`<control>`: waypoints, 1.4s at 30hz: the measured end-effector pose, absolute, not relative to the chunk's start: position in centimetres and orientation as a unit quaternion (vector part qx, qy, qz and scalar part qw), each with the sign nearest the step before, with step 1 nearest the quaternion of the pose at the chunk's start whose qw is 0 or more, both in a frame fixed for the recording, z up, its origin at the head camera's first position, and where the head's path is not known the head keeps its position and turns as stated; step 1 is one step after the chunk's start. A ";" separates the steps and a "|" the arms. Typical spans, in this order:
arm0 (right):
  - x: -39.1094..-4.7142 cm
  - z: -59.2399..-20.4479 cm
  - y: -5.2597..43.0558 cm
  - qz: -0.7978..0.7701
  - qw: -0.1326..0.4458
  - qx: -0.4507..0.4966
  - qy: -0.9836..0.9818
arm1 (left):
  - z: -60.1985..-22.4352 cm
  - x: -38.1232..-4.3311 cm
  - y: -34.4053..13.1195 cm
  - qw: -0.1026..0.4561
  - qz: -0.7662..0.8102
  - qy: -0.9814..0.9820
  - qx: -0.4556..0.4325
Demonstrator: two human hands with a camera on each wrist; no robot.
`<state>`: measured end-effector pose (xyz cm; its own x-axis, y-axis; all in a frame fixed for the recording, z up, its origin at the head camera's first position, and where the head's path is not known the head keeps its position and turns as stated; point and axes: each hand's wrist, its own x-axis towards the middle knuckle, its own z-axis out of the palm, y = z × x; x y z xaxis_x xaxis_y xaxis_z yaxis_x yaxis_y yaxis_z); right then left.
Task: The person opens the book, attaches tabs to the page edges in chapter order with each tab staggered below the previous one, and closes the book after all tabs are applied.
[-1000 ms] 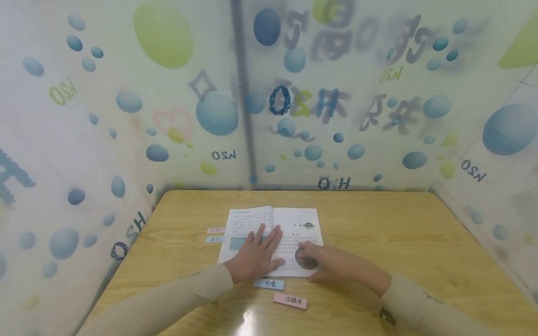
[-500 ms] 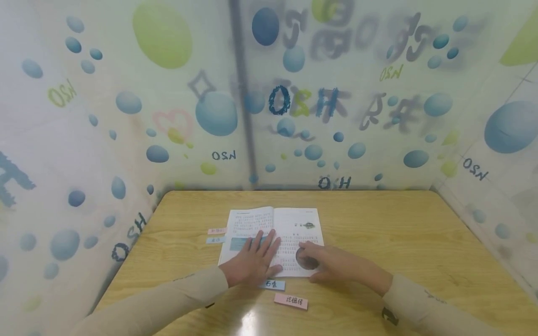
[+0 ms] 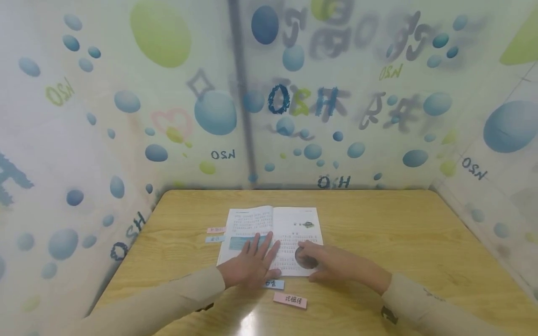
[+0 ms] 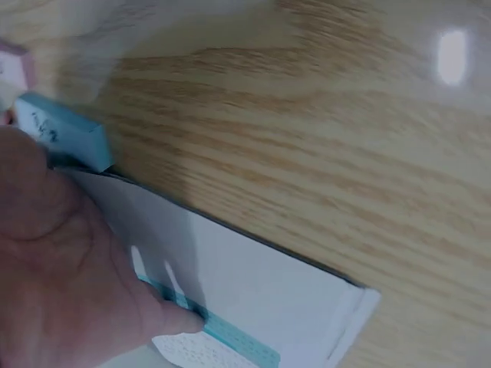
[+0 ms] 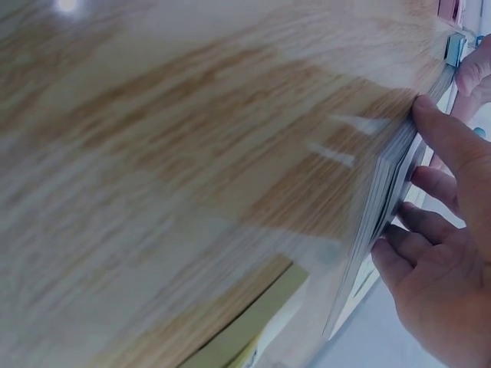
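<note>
An open book point(image 3: 294, 217) lies on the wooden table, with print on both pages and a teal box on the left one. Spread over the lower left page is my left hand point(image 3: 251, 266), its fingers straight and its thumb towards the spine. My right hand point(image 3: 336, 263) rests at the lower right page, fingers slightly bent. In the right wrist view, its thumb point(image 5: 441, 126) meets the book's near edge and the fingertips touch the page. Beside those fingers shows a dark round patch point(image 3: 304, 259). A blue labelled block point(image 3: 275, 284), partly hidden by my left hand, sits at the book's near edge.
A pink labelled block point(image 3: 290, 300) lies nearer on the wooden table point(image 3: 378, 219). Pink point(image 3: 215, 230) and blue point(image 3: 215, 239) labelled pieces stand at the book's left edge. Behind the table rises a pale wall point(image 3: 357, 93) with bubble patterns.
My left hand has slid down and slightly left across the page, uncovering more of the teal box and covering part of the blue block. The right hand stays in place.
</note>
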<state>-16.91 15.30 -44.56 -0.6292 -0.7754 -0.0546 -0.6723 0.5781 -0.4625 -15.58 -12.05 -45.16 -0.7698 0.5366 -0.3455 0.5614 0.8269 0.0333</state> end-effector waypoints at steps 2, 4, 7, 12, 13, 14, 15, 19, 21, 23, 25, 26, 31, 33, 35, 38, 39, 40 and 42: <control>-17.0 -44.6 15.2 -0.206 0.131 -0.413 0.877 | -44.7 -15.6 -12.2 0.190 -0.024 0.939 0.286; -17.2 -44.7 15.2 -0.211 0.138 -0.415 0.874 | -44.1 -15.6 -12.2 0.200 -0.010 0.939 0.281; -17.7 -45.0 15.6 -0.233 0.156 -0.414 0.866 | -43.3 -15.5 -12.3 0.185 0.015 0.940 0.287; -18.9 -44.6 17.8 -0.280 0.150 -0.383 0.867 | -43.0 -15.3 -12.0 0.140 0.044 0.936 0.319; -19.1 -44.3 18.4 -0.284 0.141 -0.368 0.874 | -43.0 -15.3 -12.0 0.133 0.046 0.935 0.325; -19.3 -44.1 19.2 -0.283 0.132 -0.348 0.884 | -43.0 -15.3 -11.9 0.129 0.049 0.934 0.329; -19.4 -43.8 20.0 -0.287 0.122 -0.333 0.890 | -43.0 -15.2 -11.9 0.125 0.051 0.933 0.333; -19.8 -43.0 23.2 -0.282 0.104 -0.289 0.909 | -42.9 -15.2 -11.7 0.122 0.051 0.935 0.330; -19.8 -42.8 24.6 -0.287 0.095 -0.294 0.907 | -43.0 -15.2 -11.7 0.123 0.049 0.936 0.326; -19.5 -42.8 25.8 -0.285 0.090 -0.297 0.907 | -43.0 -15.1 -11.6 0.125 0.049 0.937 0.322; -19.0 -43.1 26.8 -0.279 0.087 -0.309 0.905 | -43.1 -15.1 -11.6 0.125 0.047 0.937 0.323; -18.7 -43.2 27.3 -0.276 0.088 -0.310 0.906 | -43.2 -15.1 -11.6 0.124 0.045 0.937 0.323; -17.5 -44.0 28.8 -0.263 0.082 -0.305 0.911 | -43.3 -15.1 -11.7 0.114 0.033 0.938 0.326; -17.2 -44.1 29.1 -0.267 0.076 -0.309 0.910 | -43.3 -15.1 -11.7 0.112 0.032 0.938 0.326; -16.9 -44.2 29.3 -0.266 0.071 -0.316 0.908 | -43.3 -15.0 -11.7 0.112 0.034 0.938 0.326; -16.4 -44.2 29.5 -0.264 0.072 -0.319 0.907 | -43.3 -14.9 -11.7 0.114 0.039 0.937 0.327; -16.2 -44.2 29.5 -0.263 0.073 -0.320 0.907 | -43.2 -14.9 -11.7 0.115 0.041 0.937 0.327; -16.0 -44.2 29.5 -0.261 0.073 -0.322 0.907 | -43.2 -14.9 -11.7 0.117 0.043 0.937 0.327; -15.5 -44.1 29.5 -0.253 0.080 -0.325 0.908 | -43.1 -14.8 -11.7 0.119 0.045 0.936 0.327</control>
<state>-15.55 29.51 -44.06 -0.7761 -0.6303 0.0200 -0.5498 0.6606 -0.5112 -14.83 -11.71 -43.11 -0.7581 0.6230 -0.1927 0.6017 0.7822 0.1619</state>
